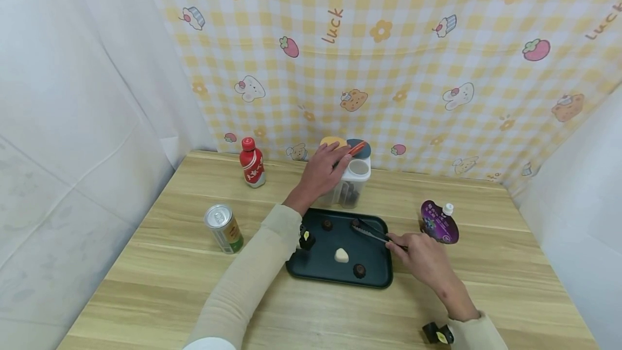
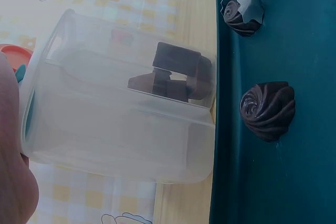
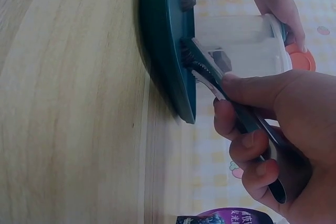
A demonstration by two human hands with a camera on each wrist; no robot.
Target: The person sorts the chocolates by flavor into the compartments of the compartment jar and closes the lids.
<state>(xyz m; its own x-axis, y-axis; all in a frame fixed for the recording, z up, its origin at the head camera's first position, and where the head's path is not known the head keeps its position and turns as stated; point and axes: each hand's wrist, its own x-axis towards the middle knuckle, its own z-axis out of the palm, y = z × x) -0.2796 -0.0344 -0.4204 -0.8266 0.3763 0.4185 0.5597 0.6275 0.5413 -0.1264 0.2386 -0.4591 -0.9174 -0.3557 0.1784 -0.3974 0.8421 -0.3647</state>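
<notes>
My right hand point(image 1: 421, 255) grips black tongs point(image 3: 247, 121). At the dark green tray's point(image 1: 316, 271) far right, the serrated tips are around a swirled dark chocolate point(image 2: 239, 20). A second dark chocolate point(image 2: 268, 111), a third point(image 1: 359, 270) and a white piece point(image 1: 342, 255) also lie on the tray. Behind it stands a clear lidded container point(image 2: 115, 124) with dark pieces point(image 2: 176, 59) in one compartment. My left hand point(image 1: 323, 170) rests on its top, fingers extended over the lids beside a raised orange flap point(image 3: 302, 59). One round opening point(image 1: 359, 167) is uncovered.
A red bottle point(image 1: 252, 163) stands at the back left, with a can point(image 1: 223, 228) nearer the front. To the right of the tray lies a purple pouch point(image 1: 439, 223) with a white cap. A checked curtain point(image 1: 413, 69) hangs behind the wooden table point(image 1: 510, 274).
</notes>
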